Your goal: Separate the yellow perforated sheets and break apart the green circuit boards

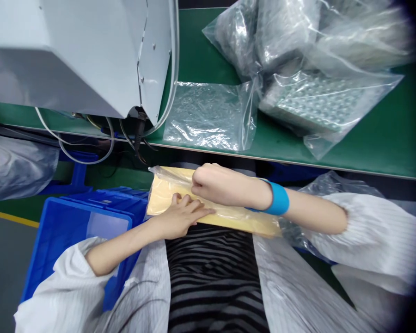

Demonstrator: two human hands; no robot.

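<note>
— What's at the near left?
— A blue crate [69, 231]. The left hand [182, 215] lies flat, fingers stretched, on the tan bagged pack [163, 194] across the lap.
— And right?
— The right hand [211, 182], curled, pinches its far edge.

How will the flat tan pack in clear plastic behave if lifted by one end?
Probably fairly stiff: the flat tan pack shows straight edges and no sag. Its glossy clear wrap looks slippery, so it may slide under the flat left hand.
</note>
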